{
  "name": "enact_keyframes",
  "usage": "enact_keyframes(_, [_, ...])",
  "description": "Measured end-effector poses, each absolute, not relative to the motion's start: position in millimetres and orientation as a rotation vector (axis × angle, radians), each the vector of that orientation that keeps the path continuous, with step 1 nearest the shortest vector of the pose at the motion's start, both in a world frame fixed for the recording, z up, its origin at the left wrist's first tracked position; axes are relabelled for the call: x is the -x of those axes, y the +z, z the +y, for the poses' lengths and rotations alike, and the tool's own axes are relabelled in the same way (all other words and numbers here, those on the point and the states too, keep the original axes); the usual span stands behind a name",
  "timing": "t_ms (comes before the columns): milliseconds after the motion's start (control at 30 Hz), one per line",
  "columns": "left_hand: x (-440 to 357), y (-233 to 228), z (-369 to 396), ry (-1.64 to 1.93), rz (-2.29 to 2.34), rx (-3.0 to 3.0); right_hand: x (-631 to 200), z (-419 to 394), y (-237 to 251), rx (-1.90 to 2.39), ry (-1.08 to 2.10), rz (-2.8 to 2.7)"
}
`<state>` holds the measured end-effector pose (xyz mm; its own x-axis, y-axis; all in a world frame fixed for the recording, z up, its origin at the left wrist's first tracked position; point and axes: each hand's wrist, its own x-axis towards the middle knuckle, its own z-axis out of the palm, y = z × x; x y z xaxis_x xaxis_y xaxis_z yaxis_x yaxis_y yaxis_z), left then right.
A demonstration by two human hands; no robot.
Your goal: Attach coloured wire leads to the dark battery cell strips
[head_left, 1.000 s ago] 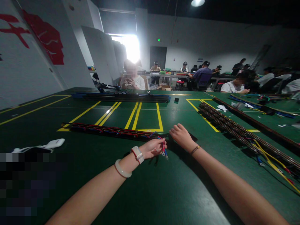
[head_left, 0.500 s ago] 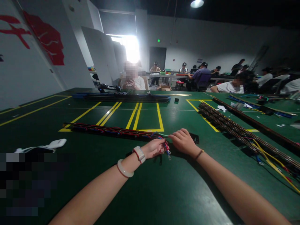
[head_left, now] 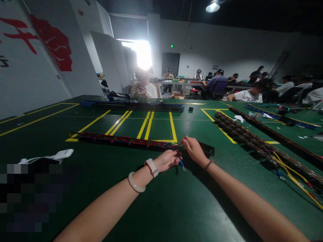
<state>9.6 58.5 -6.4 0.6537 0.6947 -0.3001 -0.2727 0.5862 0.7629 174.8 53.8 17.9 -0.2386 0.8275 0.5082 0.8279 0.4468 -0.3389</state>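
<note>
A long dark bar assembly (head_left: 118,140) with red and blue wires along it lies across the green table. At its right end my left hand (head_left: 168,160) pinches the blue wire (head_left: 182,164), whose metal ring terminal hangs below the fingers. Just to the right, my right hand (head_left: 193,148) is closed on the red wire (head_left: 180,144); a small metal tip sticks up above its fingers. A black end piece (head_left: 209,149) of the assembly shows behind my right hand. The palms and fingers hide part of the wires.
Several bundled dark bars (head_left: 242,136) with yellow and blue leads lie on the right. Blue and black bars (head_left: 133,106) lie at the far side, near a seated person. A white object (head_left: 60,154) is at left. Yellow tape (head_left: 174,127) marks the table (head_left: 161,208).
My right hand has taken hold of the red wire and raised its end, which hung beside the blue one before. My left hand stays nearly in place.
</note>
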Motion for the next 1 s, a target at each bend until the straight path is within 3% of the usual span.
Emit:
enact_keyframes(200, [-13,-7,59,0.63,0.679,-0.747,-128,86,47,1.673,-0.115,-2.124])
enact_keyframes(400, [-13,-8,61,0.663,0.712,-0.75,-93,99,56,1.668,-0.293,-2.325])
enact_keyframes(567, [-13,-11,61,0.638,0.685,-0.781,-115,84,53,1.468,-0.048,-2.304])
enact_keyframes(733, [-10,-7,61,0.554,0.708,-0.892,-162,51,27,1.275,0.329,-1.946])
enact_keyframes(867, [-3,4,63,0.43,0.794,-1.039,-182,39,7,1.318,0.393,-1.933])
enact_keyframes(1000, [3,15,64,0.354,0.951,-1.172,-182,45,1,1.315,0.263,-2.118])
